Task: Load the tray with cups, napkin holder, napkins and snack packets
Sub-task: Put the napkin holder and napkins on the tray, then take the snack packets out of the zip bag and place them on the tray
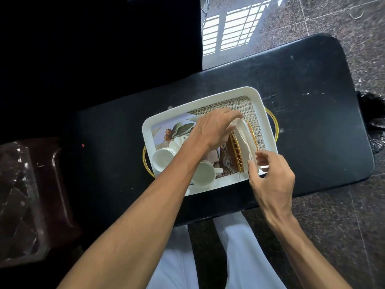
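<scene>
A white tray (200, 102) with gold handles lies on a black table (302, 84). Two white cups (162, 158) (205, 174) stand at its near left, and a clear glass (228, 163) beside them. A gold and brown napkin holder (236, 152) stands upright on the tray's right side with white napkins (244, 136) in it. My left hand (214, 128) reaches over the cups and its fingers press the napkins' far end. My right hand (270, 178) pinches the napkins' near end at the tray's front right corner. No snack packets show.
A clear plastic container (18, 201) sits on a dark stool at the far left. Speckled stone floor surrounds the table, with sunlight patches at the top. My white trousers (239, 257) are below the table's near edge.
</scene>
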`<state>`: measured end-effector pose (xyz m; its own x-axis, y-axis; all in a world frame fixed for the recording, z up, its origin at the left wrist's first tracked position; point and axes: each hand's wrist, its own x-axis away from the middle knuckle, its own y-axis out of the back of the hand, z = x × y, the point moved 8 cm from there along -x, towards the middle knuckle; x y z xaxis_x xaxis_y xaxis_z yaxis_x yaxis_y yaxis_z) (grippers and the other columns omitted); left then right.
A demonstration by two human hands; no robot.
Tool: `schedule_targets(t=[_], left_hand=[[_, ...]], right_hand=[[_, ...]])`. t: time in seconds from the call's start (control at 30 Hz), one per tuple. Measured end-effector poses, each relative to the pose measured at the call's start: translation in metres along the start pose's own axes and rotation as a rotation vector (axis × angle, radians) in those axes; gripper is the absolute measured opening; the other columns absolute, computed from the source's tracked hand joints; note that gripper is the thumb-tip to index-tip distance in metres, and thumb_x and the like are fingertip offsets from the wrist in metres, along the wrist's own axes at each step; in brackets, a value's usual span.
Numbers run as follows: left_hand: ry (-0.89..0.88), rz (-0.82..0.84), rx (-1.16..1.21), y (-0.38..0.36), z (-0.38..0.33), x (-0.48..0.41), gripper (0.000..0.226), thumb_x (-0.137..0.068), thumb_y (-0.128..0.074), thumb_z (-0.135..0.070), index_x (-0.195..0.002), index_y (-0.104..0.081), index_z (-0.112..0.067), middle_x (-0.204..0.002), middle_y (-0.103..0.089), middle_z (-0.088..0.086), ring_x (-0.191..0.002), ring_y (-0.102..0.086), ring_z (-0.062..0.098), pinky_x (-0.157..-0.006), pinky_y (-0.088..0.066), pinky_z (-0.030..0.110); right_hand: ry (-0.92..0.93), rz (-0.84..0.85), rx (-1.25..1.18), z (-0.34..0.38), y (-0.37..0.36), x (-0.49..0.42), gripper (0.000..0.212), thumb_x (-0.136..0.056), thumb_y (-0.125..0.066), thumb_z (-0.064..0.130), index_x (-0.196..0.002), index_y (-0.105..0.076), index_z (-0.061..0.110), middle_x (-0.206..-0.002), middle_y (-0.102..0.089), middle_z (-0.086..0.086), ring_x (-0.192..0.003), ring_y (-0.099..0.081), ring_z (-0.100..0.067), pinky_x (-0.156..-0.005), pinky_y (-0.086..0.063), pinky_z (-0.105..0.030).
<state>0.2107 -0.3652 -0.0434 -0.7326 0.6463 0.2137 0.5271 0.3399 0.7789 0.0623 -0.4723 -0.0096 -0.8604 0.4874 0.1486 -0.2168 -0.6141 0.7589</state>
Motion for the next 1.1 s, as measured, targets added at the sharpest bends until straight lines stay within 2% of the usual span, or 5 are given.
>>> schedule_targets(t=[0.27, 0.47, 0.6, 0.8, 1.1], left_hand=[[0.098, -0.159, 0.083, 0.020, 0.016, 0.036, 0.037, -0.093, -0.068, -0.011, -0.130, -0.067, -0.016, -0.127, -0.071, 0.006, -0.111, -0.069, 0.030, -0.080, -0.060, 0.045], [0.331, -0.385, 0.135, 0.050, 0.062, 0.109, 0.043, -0.093, -0.064, -0.017, -0.136, -0.063, -0.018, -0.142, -0.062, 0.005, -0.127, -0.060, 0.026, -0.099, -0.055, 0.047], [0.478, -0.534, 0.062, 0.078, 0.104, 0.179, 0.047, -0.101, -0.049, -0.035, -0.142, -0.058, -0.016, -0.151, -0.055, 0.010, -0.141, -0.050, 0.031, -0.110, -0.047, 0.045], [0.681, -0.607, -0.090, 0.119, 0.179, 0.297, 0.059, -0.104, -0.032, -0.048, -0.153, -0.044, -0.019, -0.160, -0.044, 0.011, -0.153, -0.034, 0.031, -0.122, -0.031, 0.054], [0.891, -0.717, -0.288, 0.188, 0.281, 0.464, 0.056, -0.105, -0.037, -0.048, -0.150, -0.050, -0.018, -0.156, -0.049, 0.014, -0.148, -0.041, 0.036, -0.118, -0.035, 0.059]], right_hand=[[0.078, 0.046, 0.003, 0.031, -0.002, -0.008, 0.025, -0.087, -0.073, 0.012, -0.111, -0.066, 0.007, -0.097, -0.067, -0.004, -0.086, -0.063, -0.016, -0.080, -0.057, -0.034], [0.281, 0.168, 0.162, 0.092, -0.040, -0.007, 0.026, -0.090, -0.068, 0.020, -0.113, -0.063, 0.009, -0.105, -0.065, -0.008, -0.095, -0.057, -0.023, -0.080, -0.047, -0.033], [0.481, 0.262, 0.294, 0.155, -0.089, 0.007, 0.045, -0.090, -0.063, 0.027, -0.129, -0.054, 0.006, -0.126, -0.058, -0.013, -0.113, -0.052, -0.032, -0.093, -0.044, -0.040], [0.738, 0.376, 0.430, 0.250, -0.185, 0.059, 0.070, -0.097, -0.048, 0.049, -0.150, -0.034, 0.005, -0.157, -0.033, -0.017, -0.151, -0.021, -0.032, -0.116, -0.032, -0.046], [0.945, 0.563, 0.485, 0.381, -0.307, 0.173, 0.080, -0.098, -0.029, 0.063, -0.159, -0.008, 0.016, -0.167, -0.001, -0.010, -0.154, 0.007, -0.026, -0.121, -0.017, -0.055]])
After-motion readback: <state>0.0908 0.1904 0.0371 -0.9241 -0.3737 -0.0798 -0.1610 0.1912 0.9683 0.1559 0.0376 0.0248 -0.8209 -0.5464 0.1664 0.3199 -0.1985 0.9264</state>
